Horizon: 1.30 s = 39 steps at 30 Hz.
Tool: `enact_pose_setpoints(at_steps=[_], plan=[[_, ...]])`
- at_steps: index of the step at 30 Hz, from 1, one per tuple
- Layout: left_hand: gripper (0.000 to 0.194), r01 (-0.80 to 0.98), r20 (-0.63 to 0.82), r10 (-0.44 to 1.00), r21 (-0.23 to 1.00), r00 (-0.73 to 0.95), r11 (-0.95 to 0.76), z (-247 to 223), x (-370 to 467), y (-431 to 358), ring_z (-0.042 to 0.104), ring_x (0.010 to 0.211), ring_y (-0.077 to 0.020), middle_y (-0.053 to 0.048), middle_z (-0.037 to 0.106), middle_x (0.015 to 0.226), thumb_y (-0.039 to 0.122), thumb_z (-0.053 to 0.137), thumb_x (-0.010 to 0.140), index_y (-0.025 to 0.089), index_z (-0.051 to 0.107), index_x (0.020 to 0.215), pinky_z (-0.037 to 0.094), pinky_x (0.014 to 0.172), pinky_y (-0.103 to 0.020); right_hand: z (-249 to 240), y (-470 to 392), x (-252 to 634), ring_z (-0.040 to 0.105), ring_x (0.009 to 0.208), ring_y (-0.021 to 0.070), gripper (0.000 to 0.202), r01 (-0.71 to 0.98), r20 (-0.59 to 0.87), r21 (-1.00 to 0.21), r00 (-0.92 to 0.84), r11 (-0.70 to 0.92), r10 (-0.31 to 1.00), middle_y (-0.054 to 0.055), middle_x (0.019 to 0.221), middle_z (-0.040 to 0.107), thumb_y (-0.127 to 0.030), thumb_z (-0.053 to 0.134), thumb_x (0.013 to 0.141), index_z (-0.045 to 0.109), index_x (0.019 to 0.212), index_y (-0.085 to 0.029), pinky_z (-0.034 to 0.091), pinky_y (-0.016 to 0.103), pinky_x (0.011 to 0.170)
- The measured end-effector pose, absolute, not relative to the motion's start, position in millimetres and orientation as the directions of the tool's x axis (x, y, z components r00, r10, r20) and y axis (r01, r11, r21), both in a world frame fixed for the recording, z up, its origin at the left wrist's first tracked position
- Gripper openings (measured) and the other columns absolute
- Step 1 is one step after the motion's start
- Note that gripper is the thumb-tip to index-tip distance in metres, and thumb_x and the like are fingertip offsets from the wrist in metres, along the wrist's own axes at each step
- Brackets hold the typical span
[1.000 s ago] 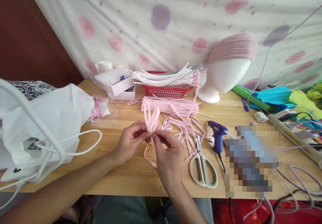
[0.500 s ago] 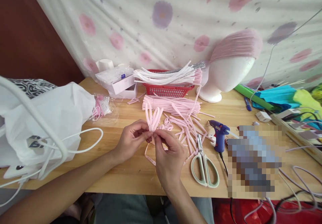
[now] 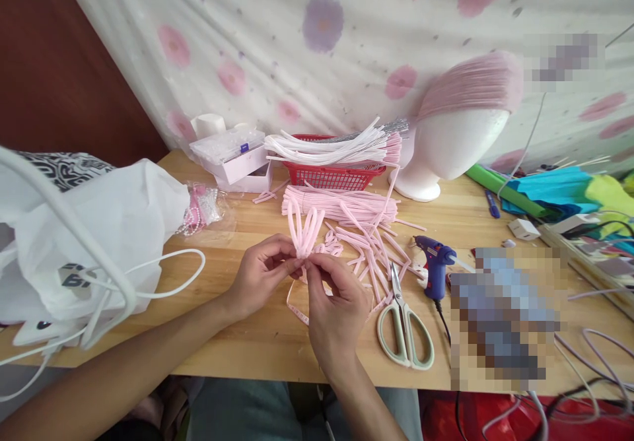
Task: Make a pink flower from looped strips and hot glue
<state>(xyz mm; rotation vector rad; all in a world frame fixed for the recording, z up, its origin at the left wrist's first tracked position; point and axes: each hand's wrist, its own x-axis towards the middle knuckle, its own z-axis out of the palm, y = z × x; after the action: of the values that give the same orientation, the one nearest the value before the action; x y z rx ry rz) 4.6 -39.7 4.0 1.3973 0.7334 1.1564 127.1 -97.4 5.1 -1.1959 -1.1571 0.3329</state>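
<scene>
A small bunch of pink pipe-cleaner loops (image 3: pixel 305 228) stands upright at the middle of the view. Its base is pinched by my left hand (image 3: pixel 267 271) from the left and by my right hand (image 3: pixel 339 302) from the right, the fingertips almost touching. Behind it lie a thick bundle of straight pink pipe cleaners (image 3: pixel 341 204) and loose bent pink pieces (image 3: pixel 366 246). Near my right hand are scissors (image 3: pixel 405 329) with pale green handles, blades partly crossed, and a blue glue gun (image 3: pixel 434 266). Part of a measuring tape (image 3: pixel 297 309) shows beneath my hands.
A red basket (image 3: pixel 337 177) holds white and pink pipe cleaners. A white foam head (image 3: pixel 453 144) wears a pink band. White boxes (image 3: pixel 240 167) and a white bag (image 3: pixel 99 230) are left. Cables and a blurred patch (image 3: pixel 505 315) lie right.
The view has shifted very slightly. Both hands keep their pinch on the pink loops, with no clear movement.
</scene>
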Motion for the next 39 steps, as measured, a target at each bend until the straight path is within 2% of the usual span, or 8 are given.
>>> enact_pose_setpoints(at_steps=[7,12,22,25,29,34,39], plan=[[0.012,-0.219,0.226,0.923,0.962,0.312,-0.162,4,5,-43,0.069,0.07,-0.0111,-0.002,0.064,0.084,0.024,0.078,0.082,0.013,0.075,0.078,0.063,0.065,-0.022,4,-98,126,0.07,0.077,0.0157,0.013,0.348,0.548,-0.834,0.434,0.428,0.716,0.002,0.085,0.073,-0.012,0.064,0.09,0.073,0.09,-0.022,0.059,0.03,0.071],[0.017,-0.217,0.202,0.934,0.966,0.295,-0.14,7,6,-44,0.068,0.068,-0.0112,-0.002,0.065,0.084,0.028,0.083,0.077,0.013,0.076,0.076,0.063,0.064,-0.022,6,-98,127,0.069,0.076,0.0142,0.017,0.363,0.576,-0.815,0.423,0.451,0.7,0.001,0.084,0.073,-0.008,0.064,0.089,0.073,0.09,-0.022,0.058,0.028,0.071],[0.023,-0.184,0.154,0.946,0.977,0.284,-0.104,4,5,-42,0.069,0.067,-0.0117,-0.002,0.07,0.073,0.033,0.086,0.074,0.013,0.076,0.075,0.06,0.065,-0.02,-1,-99,128,0.073,0.081,0.0143,0.019,0.409,0.621,-0.78,0.419,0.473,0.662,0.001,0.089,0.077,-0.007,0.065,0.088,0.074,0.092,-0.023,0.059,0.026,0.077],[0.022,-0.183,0.161,0.945,0.977,0.286,-0.111,4,5,-42,0.069,0.069,-0.0129,-0.003,0.07,0.076,0.034,0.085,0.075,0.013,0.077,0.077,0.06,0.067,-0.022,-4,-100,127,0.073,0.078,0.015,0.016,0.403,0.583,-0.807,0.435,0.431,0.686,0.0,0.087,0.077,-0.01,0.067,0.089,0.074,0.092,-0.024,0.059,0.028,0.074],[0.018,-0.176,0.179,0.939,0.976,0.294,-0.131,3,6,-42,0.068,0.073,-0.0131,-0.003,0.07,0.08,0.032,0.083,0.077,0.016,0.078,0.081,0.062,0.068,-0.023,-9,-102,126,0.073,0.076,0.0172,0.008,0.305,0.467,-0.883,0.494,0.357,0.734,0.001,0.086,0.076,-0.018,0.07,0.088,0.073,0.094,-0.023,0.061,0.031,0.073],[0.019,-0.143,0.208,0.939,0.974,0.274,-0.174,5,7,-42,0.063,0.067,-0.0099,-0.001,0.063,0.083,0.032,0.085,0.074,0.015,0.075,0.074,0.058,0.054,-0.017,-13,-101,127,0.073,0.077,0.0174,0.007,0.29,0.469,-0.883,0.494,0.37,0.732,0.002,0.086,0.076,-0.019,0.07,0.088,0.074,0.093,-0.022,0.061,0.032,0.074],[0.028,-0.154,0.126,0.942,0.985,0.311,-0.081,7,8,-43,0.061,0.051,-0.0081,0.003,0.061,0.065,0.038,0.083,0.076,0.014,0.068,0.077,0.054,0.048,-0.017,-10,-103,126,0.073,0.088,0.0192,0.007,0.241,0.477,-0.879,0.444,0.412,0.758,0.005,0.093,0.076,-0.019,0.068,0.089,0.073,0.089,-0.022,0.061,0.034,0.081]])
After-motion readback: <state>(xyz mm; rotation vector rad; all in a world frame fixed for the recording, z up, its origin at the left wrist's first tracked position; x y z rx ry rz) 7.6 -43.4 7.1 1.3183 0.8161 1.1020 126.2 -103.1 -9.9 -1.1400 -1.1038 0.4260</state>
